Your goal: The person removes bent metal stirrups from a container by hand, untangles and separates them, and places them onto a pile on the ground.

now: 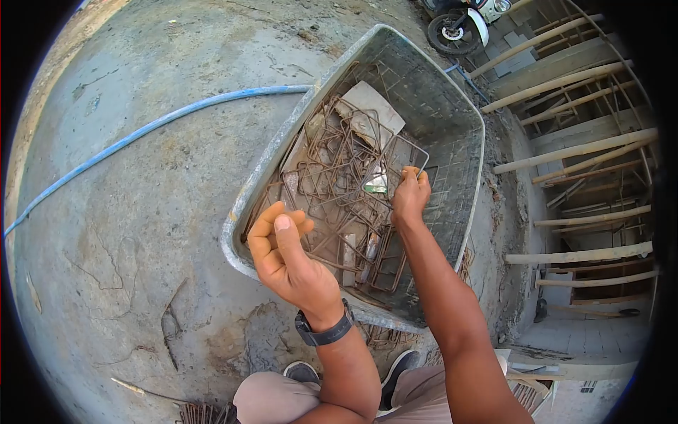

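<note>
A large grey tub (252,185) holds a tangle of rusty rebar stirrups (332,177), bent from thin rod into rectangles. My right hand (412,196) is inside the tub near its right wall, fingers closed on a rebar stirrup (426,152) whose bent corner sticks up above the fist. Over the tub's near left corner is my left hand (286,251), palm turned up, its fingers loosely curled and nothing visible in them. A dark band circles the left wrist. Among the stirrups lie a pale broken slab (371,113) and a small green-and-white packet (376,182).
A blue hose (169,116) runs over the concrete floor to the tub's left side. Wooden poles (579,256) line the right, and a motorcycle (458,32) stands at the top. My shoes (399,374) are just below the tub. Thin rods (205,413) lie at the bottom edge.
</note>
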Tool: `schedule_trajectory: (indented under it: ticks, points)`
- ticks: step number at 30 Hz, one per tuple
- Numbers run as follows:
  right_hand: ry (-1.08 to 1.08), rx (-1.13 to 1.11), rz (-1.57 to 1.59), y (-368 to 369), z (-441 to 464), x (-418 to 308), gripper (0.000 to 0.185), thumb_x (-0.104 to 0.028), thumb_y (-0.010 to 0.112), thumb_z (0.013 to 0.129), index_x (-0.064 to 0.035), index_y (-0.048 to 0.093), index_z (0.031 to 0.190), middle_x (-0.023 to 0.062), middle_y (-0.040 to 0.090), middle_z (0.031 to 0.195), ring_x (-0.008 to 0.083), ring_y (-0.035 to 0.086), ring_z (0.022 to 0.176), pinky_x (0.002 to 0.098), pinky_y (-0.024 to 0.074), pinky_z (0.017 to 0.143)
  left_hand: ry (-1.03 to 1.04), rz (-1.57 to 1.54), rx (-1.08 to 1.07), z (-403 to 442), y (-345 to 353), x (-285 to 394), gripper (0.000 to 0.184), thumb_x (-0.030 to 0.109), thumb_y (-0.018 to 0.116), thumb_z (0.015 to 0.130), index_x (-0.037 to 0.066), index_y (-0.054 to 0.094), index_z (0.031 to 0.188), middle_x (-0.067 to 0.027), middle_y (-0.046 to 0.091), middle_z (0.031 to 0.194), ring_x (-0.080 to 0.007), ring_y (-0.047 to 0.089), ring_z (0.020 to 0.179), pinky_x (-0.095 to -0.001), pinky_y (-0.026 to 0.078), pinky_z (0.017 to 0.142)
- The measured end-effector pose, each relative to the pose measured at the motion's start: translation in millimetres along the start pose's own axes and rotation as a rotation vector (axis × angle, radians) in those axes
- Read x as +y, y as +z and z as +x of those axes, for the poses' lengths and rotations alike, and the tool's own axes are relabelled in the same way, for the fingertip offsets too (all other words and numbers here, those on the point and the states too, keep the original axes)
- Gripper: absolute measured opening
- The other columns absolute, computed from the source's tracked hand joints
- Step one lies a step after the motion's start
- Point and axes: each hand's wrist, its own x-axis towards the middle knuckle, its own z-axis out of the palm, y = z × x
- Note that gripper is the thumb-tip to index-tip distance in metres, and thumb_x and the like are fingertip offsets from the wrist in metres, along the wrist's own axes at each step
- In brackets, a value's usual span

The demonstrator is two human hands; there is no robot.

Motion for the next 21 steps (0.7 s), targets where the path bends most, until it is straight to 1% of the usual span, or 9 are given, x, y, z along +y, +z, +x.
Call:
schedule_trajectory:
  ticks: [1,4,5,8,12,14,15,18,21]
  points:
    - [0.038,-0.032,0.118,6,1,-8,0.011,-0.01,0.049,0.095,-0.0058,0.059,0.094,-0.0033,0.043,0.064,0.0076,0.037,0.052,0.0279,0.0304,0.046,-0.002,0.0,-0.006,0,-1,0,0.022,0.015,0.056,0.103,-0.003,0.063,0.113,-0.0085,0.066,0.09,-0.0125,0.06,0.076,-0.026,0.051,0.071]
    - [0.011,-0.077,0.059,27,1,4,0.013,-0.009,0.048,0.095,-0.0052,0.061,0.093,-0.0059,0.041,0.065,0.0055,0.037,0.057,0.0266,0.0302,0.051,-0.011,-0.007,-0.011,0,-1,2,0.022,0.015,0.056,0.103,-0.003,0.063,0.114,-0.0089,0.066,0.09,-0.0128,0.061,0.077,-0.0262,0.051,0.071]
    - [-0.114,-0.06,-0.069,36,0,15,0.016,-0.01,0.048,0.094,-0.0043,0.063,0.092,-0.0071,0.04,0.063,0.0056,0.036,0.055,0.0258,0.0295,0.051,-0.016,-0.008,-0.009,0,-1,3,0.022,0.015,0.056,0.103,-0.002,0.063,0.114,-0.009,0.066,0.09,-0.013,0.061,0.077,-0.0263,0.051,0.071]
    - [-0.1,-0.165,-0.173,42,-36,6,0.023,-0.014,0.048,0.09,-0.0017,0.066,0.085,0.0033,0.053,0.066,0.0123,0.046,0.063,0.032,0.0392,0.061,-0.03,-0.035,-0.004,0,-1,4,0.022,0.015,0.056,0.102,-0.002,0.063,0.114,-0.009,0.066,0.09,-0.0133,0.061,0.077,-0.0267,0.052,0.072]
    - [-0.002,-0.105,-0.287,48,-36,28,0.025,-0.022,0.058,0.09,-0.0002,0.062,0.103,0.0111,0.061,0.082,0.019,0.058,0.073,0.0358,0.0466,0.069,-0.03,-0.074,-0.007,1,-1,3,0.022,0.015,0.057,0.102,-0.002,0.063,0.114,-0.0088,0.066,0.09,-0.0138,0.061,0.078,-0.0271,0.052,0.073]
    - [0.119,0.052,-0.491,57,-26,67,0.038,-0.027,0.065,0.09,0.0016,0.057,0.113,0.0165,0.064,0.094,0.0241,0.064,0.081,0.0379,0.0506,0.076,-0.033,-0.069,-0.009,0,-2,4,0.022,0.015,0.057,0.102,-0.002,0.063,0.114,-0.0089,0.066,0.091,-0.0139,0.062,0.078,-0.0271,0.053,0.073]
    - [0.156,0.064,-0.644,56,-28,71,0.063,-0.033,0.074,0.086,0.0065,0.047,0.127,0.0227,0.063,0.111,0.0311,0.067,0.09,0.041,0.0548,0.077,-0.034,-0.07,-0.007,0,-2,4,0.022,0.015,0.057,0.102,-0.002,0.063,0.114,-0.009,0.066,0.091,-0.014,0.062,0.078,-0.0271,0.053,0.073]
    - [0.595,-0.226,-0.373,54,-28,80,0.067,-0.032,0.075,0.087,0.011,0.047,0.129,0.0221,0.065,0.107,0.0308,0.066,0.088,0.042,0.0563,0.07,-0.033,-0.075,-0.011,0,-1,4,0.021,0.015,0.058,0.101,-0.002,0.063,0.113,-0.009,0.066,0.091,-0.014,0.062,0.079,-0.0272,0.053,0.073]
    - [0.562,-0.174,-0.294,67,-31,88,0.036,-0.025,0.073,0.09,0.0064,0.06,0.103,0.016,0.064,0.09,0.0265,0.062,0.067,0.0414,0.05,0.05,-0.028,-0.072,-0.014,2,-1,3,0.021,0.016,0.058,0.101,-0.001,0.063,0.113,-0.0087,0.066,0.091,-0.0137,0.062,0.08,-0.0275,0.053,0.073]
